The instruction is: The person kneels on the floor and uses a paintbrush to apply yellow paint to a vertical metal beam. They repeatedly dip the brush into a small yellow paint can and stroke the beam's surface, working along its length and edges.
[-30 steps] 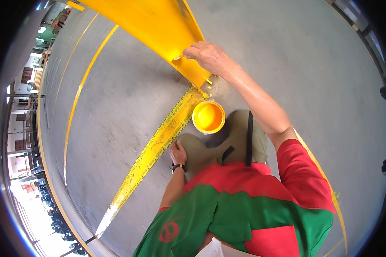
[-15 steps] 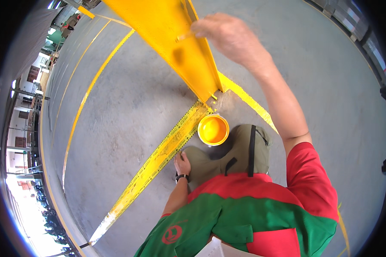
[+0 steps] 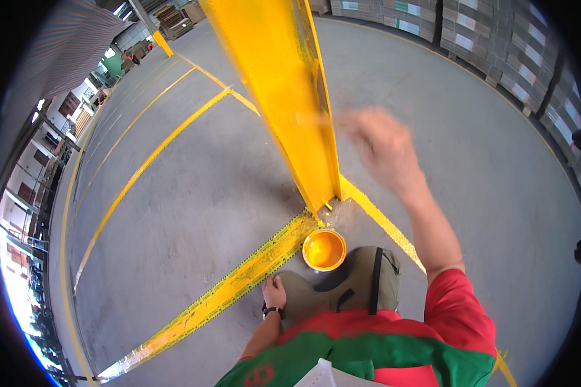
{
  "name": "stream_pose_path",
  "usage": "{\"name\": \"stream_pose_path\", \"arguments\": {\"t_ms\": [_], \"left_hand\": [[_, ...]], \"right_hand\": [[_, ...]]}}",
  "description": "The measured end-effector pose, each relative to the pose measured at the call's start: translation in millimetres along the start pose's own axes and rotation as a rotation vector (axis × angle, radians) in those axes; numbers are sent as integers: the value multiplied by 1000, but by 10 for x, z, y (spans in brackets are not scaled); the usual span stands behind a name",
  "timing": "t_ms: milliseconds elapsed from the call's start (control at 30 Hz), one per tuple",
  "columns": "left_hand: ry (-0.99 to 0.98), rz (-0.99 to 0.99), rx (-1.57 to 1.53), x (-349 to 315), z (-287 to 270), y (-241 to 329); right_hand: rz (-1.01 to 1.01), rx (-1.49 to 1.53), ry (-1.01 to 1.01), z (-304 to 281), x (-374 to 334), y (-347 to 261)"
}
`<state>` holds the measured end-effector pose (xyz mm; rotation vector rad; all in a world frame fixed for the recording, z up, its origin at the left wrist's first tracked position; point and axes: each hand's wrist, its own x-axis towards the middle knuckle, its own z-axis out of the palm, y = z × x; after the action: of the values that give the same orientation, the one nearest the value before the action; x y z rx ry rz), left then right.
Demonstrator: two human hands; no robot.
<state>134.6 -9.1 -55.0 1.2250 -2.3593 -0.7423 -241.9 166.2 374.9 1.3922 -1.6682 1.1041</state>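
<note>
My right hand (image 3: 384,145), blurred by motion, is raised beside the right edge of an upright yellow steel column (image 3: 274,71). Its fingers are closed on a thin yellowish tool, likely a paintbrush (image 3: 313,119), which reaches across the column's face; the smear hides its tip. At the column's foot, just in front of my knees, an open can of yellow paint (image 3: 324,250) stands on the floor. My left hand (image 3: 274,293), a dark watch on its wrist, lies against the side of my left knee with its fingers extended, holding nothing.
A yellow floor strip with patterned edges (image 3: 226,277) runs from the column's foot to the lower left. Another yellow line (image 3: 384,219) goes right. Yellow bits (image 3: 328,208) lie by the base. Wrapped pallet stacks (image 3: 465,39) stand at the far right.
The view has tilted up, so the column, can and knees sit lower in the picture. My right hand has shifted rightward relative to the column with the brush. My left hand stays at the knee.
</note>
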Motion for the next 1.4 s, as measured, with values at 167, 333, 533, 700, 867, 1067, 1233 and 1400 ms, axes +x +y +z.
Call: {"name": "stream_pose_path", "arguments": {"t_ms": [167,333,533,700,867,1067,1233,1400], "left_hand": [[-116,-40,72,-11,23,-53],[-36,-73,3,-26,81,-90],[-49,-102,44,-11,34,-20],[-58,-148,30,-36,51,-56],[-33,-131,-5,-22,90,-90],[-35,-131,16,-37,43,-15],[-36,-103,19,-58,-5,56],[-45,-86,38,-72,-41,113]], "right_hand": [[400,145,-723,531,-1331,-206],[453,95,-914,1209,-2521,-174],[353,-51,-1213,1827,-3300,-360],[315,-165,-1360,2120,-3524,-349],[496,-44,-1157,1906,-3370,-243],[847,202,-722,1225,-3188,-85],[1785,780,-412,978,-3561,37],[2235,1098,-101,1061,-3871,27]]}}
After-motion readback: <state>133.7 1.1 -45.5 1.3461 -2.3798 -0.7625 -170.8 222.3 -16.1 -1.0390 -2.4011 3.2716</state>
